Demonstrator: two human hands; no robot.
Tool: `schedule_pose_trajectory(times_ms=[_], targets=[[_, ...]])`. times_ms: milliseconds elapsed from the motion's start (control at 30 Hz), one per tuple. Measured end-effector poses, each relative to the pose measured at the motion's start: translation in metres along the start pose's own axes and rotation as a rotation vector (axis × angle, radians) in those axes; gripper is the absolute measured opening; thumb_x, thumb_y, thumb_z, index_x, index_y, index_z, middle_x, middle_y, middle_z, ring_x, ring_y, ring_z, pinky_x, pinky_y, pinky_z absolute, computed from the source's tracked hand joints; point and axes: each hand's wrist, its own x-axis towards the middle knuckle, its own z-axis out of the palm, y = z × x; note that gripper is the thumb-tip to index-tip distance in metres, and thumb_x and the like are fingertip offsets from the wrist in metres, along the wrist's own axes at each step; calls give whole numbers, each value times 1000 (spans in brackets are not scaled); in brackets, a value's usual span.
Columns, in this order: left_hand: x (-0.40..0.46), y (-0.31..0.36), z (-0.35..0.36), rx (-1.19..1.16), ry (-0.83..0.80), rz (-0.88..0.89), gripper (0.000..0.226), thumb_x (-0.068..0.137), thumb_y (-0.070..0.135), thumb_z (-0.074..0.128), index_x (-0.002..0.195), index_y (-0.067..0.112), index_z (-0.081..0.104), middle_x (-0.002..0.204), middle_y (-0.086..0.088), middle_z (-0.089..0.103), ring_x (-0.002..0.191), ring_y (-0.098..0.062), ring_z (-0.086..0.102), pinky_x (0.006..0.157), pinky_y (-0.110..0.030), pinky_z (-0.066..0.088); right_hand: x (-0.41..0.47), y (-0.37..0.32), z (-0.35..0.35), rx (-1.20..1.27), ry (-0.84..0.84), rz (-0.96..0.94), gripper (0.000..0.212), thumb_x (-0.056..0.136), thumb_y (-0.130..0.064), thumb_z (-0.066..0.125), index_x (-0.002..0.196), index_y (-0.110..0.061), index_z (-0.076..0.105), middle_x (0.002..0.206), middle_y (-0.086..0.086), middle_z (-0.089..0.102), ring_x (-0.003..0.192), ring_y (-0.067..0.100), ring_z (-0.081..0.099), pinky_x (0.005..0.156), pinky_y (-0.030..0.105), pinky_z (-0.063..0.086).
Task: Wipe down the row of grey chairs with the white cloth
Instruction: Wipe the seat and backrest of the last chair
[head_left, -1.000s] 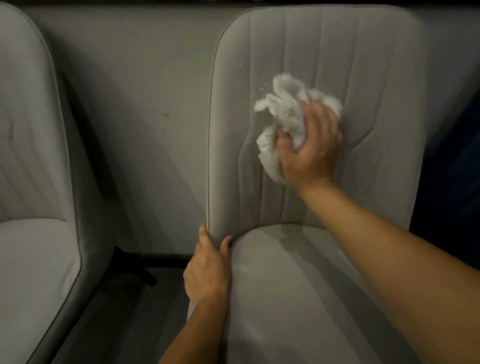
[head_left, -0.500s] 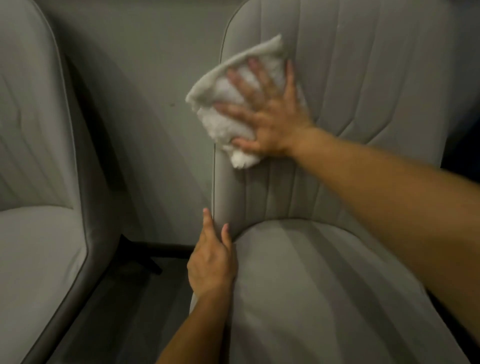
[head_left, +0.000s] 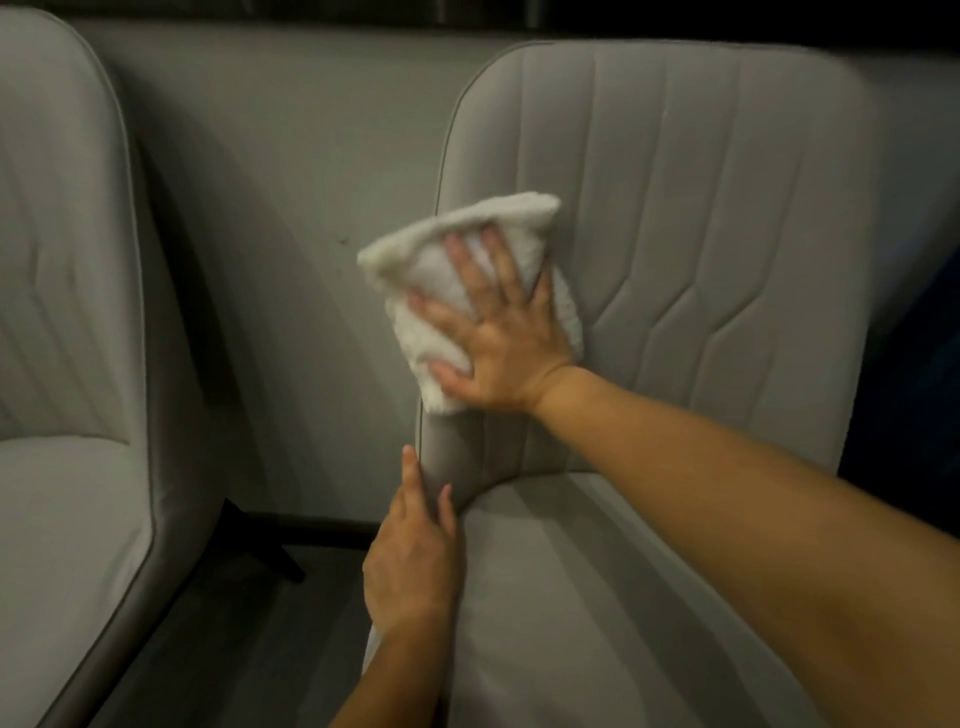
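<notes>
left chair (head_left: 78, 364): cut by left edge | white cloth (head_left: 415, 260): partly under right hand (head_left: 511, 343) | chair legs (head_left: 270, 540): mostly hidden

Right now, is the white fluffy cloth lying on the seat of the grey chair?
No, the right hand presses the white fluffy cloth against the grey chair's backrest.

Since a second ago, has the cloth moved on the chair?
Yes. The white cloth has slid from the middle of the chair back to its left edge, overhanging it.
</notes>
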Motion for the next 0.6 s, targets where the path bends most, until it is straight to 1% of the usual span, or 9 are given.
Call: schedule_pose_trajectory(times_ms=[133,200,233,267,333,367,400,467,600], targets=[[-1,2,-2,-16,-14,-8,66,94,62,26,152,40,5,128,0,62,103,-25,63,73,-40,49,3,18,-9,-119,39,-373,63,90,-66,54,145,-35,55,162,14,34,149,48,26,106,82,15],[-2,-1,-1,-26,-3,0,65,94,63,26,152,42,3,126,1,63,101,-25,63,71,-39,49,27,52,-25,-197,-5,-497,63,93,-66,49,148,-35,52,162,16,33,147,52,27,106,84,7],[-2,-2,-1,-28,2,2,65,94,64,25,151,43,2,125,1,63,99,-24,64,69,-38,48,43,70,-35,-237,-45,-472,66,94,-67,44,153,-34,44,164,18,29,147,53,24,104,84,2],[-2,-3,0,-28,6,5,65,94,64,24,151,43,1,123,2,64,97,-23,64,67,-37,48,59,87,-45,-273,-89,-361,71,95,-68,36,157,-34,34,166,18,23,149,53,19,103,85,-1],[-2,-3,1,-27,15,19,65,94,64,24,151,43,1,119,1,65,92,-22,65,63,-35,46,86,122,-64,-291,-124,31,76,93,-71,27,161,-36,23,168,15,17,153,47,12,107,82,-3],[-2,-3,2,-26,16,23,65,94,64,24,151,42,2,117,1,66,89,-22,65,61,-34,45,94,137,-73,-262,-111,241,76,92,-72,26,160,-38,24,168,13,20,153,43,14,110,79,-2],[-3,-3,2,-25,16,22,65,94,64,24,151,42,3,115,0,67,87,-23,65,60,-34,44,98,148,-83,-234,-97,394,74,91,-73,26,158,-40,27,166,12,24,153,40,17,113,76,0],[-2,-3,2,-25,20,9,65,94,64,24,151,42,2,116,-1,67,87,-25,66,62,-37,47,99,152,-94,-219,-105,478,74,90,-72,27,157,-41,28,165,10,25,153,38,17,115,73,3],[-2,-2,1,-7,25,4,65,93,65,21,150,43,0,120,0,65,90,-25,66,66,-38,50,91,119,-81,-165,-108,427,74,90,-73,31,158,-45,25,171,7,7,156,35,3,116,72,0]])
